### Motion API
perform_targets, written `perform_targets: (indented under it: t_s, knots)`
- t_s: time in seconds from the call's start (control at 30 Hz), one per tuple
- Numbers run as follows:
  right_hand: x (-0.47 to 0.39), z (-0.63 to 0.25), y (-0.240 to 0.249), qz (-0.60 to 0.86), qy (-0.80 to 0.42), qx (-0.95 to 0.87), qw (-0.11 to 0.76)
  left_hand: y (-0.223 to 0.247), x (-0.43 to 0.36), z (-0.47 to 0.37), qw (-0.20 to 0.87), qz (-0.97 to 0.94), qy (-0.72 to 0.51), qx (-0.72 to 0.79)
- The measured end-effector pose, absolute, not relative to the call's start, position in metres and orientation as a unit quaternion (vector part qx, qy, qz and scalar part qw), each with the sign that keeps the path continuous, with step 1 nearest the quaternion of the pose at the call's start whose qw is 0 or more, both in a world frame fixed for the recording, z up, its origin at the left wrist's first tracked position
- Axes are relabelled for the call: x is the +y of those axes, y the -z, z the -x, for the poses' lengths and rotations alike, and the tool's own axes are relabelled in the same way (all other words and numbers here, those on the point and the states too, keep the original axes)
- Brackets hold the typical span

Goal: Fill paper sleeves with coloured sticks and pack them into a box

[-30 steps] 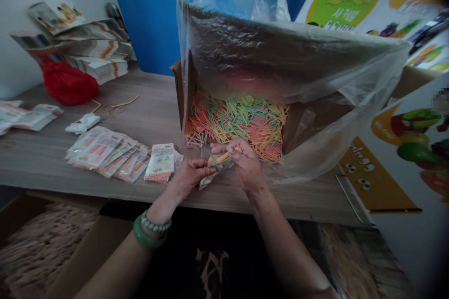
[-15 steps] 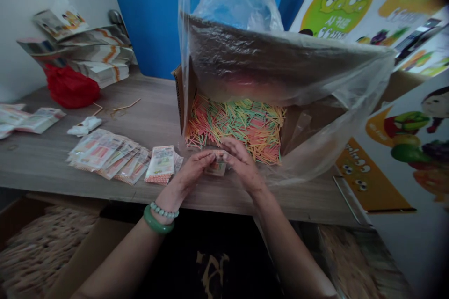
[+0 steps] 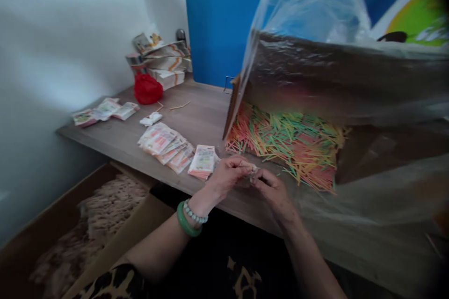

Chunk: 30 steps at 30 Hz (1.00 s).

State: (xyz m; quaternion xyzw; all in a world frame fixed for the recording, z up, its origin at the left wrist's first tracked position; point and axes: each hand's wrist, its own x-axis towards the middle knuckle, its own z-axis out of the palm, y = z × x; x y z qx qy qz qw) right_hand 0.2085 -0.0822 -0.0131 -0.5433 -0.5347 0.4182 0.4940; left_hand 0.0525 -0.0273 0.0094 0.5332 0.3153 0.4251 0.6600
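Note:
My left hand (image 3: 227, 176), with a green bangle and a beaded bracelet at its wrist, pinches one side of a small printed plastic packet (image 3: 251, 168). My right hand (image 3: 275, 192) is closed on the packet's other side. Fingers cover most of it, so its contents cannot be made out. Just left of the hands lies a stack of similar flat packets (image 3: 203, 159). Beyond the hands, an open cardboard box with a clear plastic liner (image 3: 301, 72) holds a heap of short pink, green and yellow sticks (image 3: 291, 137).
Fanned-out filled packets (image 3: 164, 144) lie further left on the wooden table (image 3: 206, 107). Behind them are a crumpled white tissue (image 3: 150, 119), a red bag (image 3: 147, 88) and stacked packs (image 3: 168, 65). Below the table edge, a box holds pale, crumpled pieces (image 3: 108, 210).
My view has swung left, so everything sits further right in it. The right hand's fingers, spread before, have now closed in on the packet.

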Motion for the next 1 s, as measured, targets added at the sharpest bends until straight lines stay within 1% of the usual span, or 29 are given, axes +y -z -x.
perform_targets:
  t_s: [0.17, 0.23, 0.27, 0.33, 0.43, 0.5, 0.57, 0.67, 0.77, 0.9, 1.0]
  knots:
    - [-0.069, -0.162, 0.005, 0.46, -0.509, -0.544, 0.483, -0.027, -0.031, -0.009, 0.541, -0.643, -0.416, 0.346]
    - [-0.059, -0.146, 0.0, 0.458, -0.523, -0.564, 0.446, -0.031, -0.025, 0.019, 0.467, -0.66, -0.435, 0.395]
    - [-0.054, -0.14, -0.003, 0.477, -0.517, -0.578, 0.414, -0.033, -0.018, 0.035, 0.422, -0.656, -0.453, 0.432]
    - [-0.042, -0.128, -0.008, 0.557, -0.456, -0.614, 0.324, -0.036, 0.0, 0.07, 0.326, -0.652, -0.473, 0.496]
    - [-0.027, -0.108, -0.013, 0.686, -0.296, -0.641, 0.176, -0.038, 0.032, 0.116, 0.253, -0.698, -0.422, 0.52]
    - [-0.017, -0.094, -0.012, 0.726, -0.234, -0.636, 0.115, -0.035, 0.049, 0.132, 0.221, -0.763, -0.355, 0.494]
    - [-0.01, -0.084, -0.006, 0.742, -0.221, -0.627, 0.09, -0.026, 0.059, 0.137, 0.173, -0.824, -0.279, 0.461]
    - [-0.004, -0.081, 0.005, 0.748, -0.224, -0.618, 0.098, -0.005, 0.06, 0.13, 0.059, -0.863, -0.209, 0.457]
    - [-0.006, -0.085, 0.013, 0.757, -0.212, -0.605, 0.128, 0.013, 0.054, 0.122, -0.034, -0.846, -0.206, 0.491]
    - [-0.012, -0.091, 0.019, 0.759, -0.197, -0.588, 0.198, 0.015, 0.047, 0.122, -0.065, -0.823, -0.225, 0.518]
    - [-0.013, -0.098, 0.025, 0.731, -0.199, -0.579, 0.302, 0.004, 0.038, 0.122, -0.069, -0.796, -0.259, 0.543]
